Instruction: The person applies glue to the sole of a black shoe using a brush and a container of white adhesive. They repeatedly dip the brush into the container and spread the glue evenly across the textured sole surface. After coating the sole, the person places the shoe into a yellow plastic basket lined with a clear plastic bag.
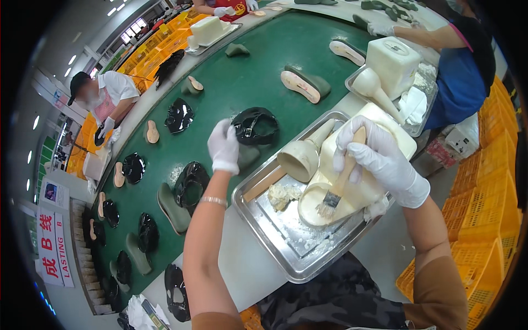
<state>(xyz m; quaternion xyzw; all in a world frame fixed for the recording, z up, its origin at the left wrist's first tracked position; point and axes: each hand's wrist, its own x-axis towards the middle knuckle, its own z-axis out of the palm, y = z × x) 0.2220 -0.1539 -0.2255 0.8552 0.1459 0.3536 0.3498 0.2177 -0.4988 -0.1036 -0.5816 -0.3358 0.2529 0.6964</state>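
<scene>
Camouflage-patterned clothing fills the picture at 6 o'clock, nearest the lens, with a grey counter edge above it. At 9 o'clock a green conveyor belt curves away, carrying black shoe uppers and grey lasts spaced out in a row, probably so that each worker can reach one. Left hand, in a white glove, reaches over the belt toward 11 o'clock, its fingers curled loosely down onto a grey last beside a black strappy upper; whether it truly grips I cannot tell. Right of it a steel tray sits on the counter, apparently to catch drips from a cream glue pot. Right hand, at 2 o'clock, has its fingers closed round a wooden brush, bristles dipped downward into the pot.
</scene>
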